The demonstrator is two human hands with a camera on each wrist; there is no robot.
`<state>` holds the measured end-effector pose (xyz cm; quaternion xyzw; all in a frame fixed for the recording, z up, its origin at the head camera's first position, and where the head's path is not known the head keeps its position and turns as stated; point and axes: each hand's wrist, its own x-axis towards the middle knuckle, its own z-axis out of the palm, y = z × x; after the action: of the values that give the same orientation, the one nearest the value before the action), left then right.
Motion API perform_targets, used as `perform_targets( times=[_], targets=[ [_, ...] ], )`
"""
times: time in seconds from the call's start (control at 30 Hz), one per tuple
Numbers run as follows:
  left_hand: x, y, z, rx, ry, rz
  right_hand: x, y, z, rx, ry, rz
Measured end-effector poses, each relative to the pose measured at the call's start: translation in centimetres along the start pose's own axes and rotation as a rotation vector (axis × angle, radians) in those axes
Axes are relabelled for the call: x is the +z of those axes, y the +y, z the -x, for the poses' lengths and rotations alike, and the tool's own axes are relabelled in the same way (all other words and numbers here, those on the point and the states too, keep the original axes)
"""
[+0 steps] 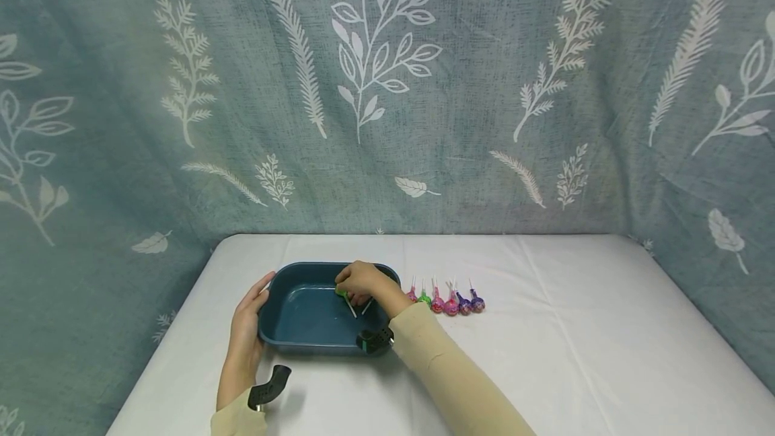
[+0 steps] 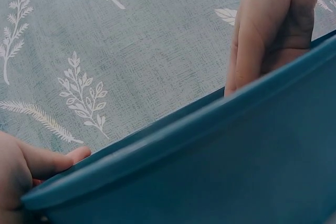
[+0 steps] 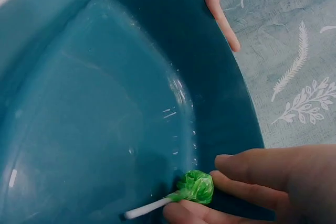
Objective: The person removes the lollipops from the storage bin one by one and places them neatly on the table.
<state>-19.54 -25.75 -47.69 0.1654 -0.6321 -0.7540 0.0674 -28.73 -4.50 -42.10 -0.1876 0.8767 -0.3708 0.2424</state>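
A dark blue plastic basin [image 1: 315, 348] stands on the table. At its left side, my left hand [image 1: 245, 328] rests against the outer wall with fingers fairly straight; the thumb [image 2: 79, 155] lies by the rim. My right hand [image 1: 363, 281] reaches inside the basin's right part. Between its thumb and fingers it pinches a green-wrapped lollipop [image 3: 197, 186], whose white stick points toward the basin's middle. Beside that, another white stick [image 1: 367, 306] shows under the right hand; its other end is hidden.
Right of the basin, several lollipops [image 1: 451, 306] in pink, green and purple wrappers lie in a row, sticks pointing away. The right forearm passes close by them. A white cloth [image 1: 545, 355] covers the table; a patterned curtain [image 1: 460, 187] hangs behind it.
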Motion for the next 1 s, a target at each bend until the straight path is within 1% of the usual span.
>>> perform_targets(
  times=[0.23,0.47,0.77,1.0],
  targets=[
    [0.03,-0.1,-0.05,0.001,0.003,-0.002,0.46,-0.31,0.12,0.022,0.028,0.037],
    [0.09,-0.27,-0.21,0.004,0.009,-0.005,0.72,-0.3,0.09,0.033,0.053,0.117],
    [0.05,-0.21,-0.13,0.01,-0.005,0.008,0.88,-0.38,0.16,0.036,0.032,0.241],
    [0.02,-0.08,-0.15,-0.005,-0.003,0.031,1.03,-0.35,0.1,0.063,0.069,0.262]
  ],
)
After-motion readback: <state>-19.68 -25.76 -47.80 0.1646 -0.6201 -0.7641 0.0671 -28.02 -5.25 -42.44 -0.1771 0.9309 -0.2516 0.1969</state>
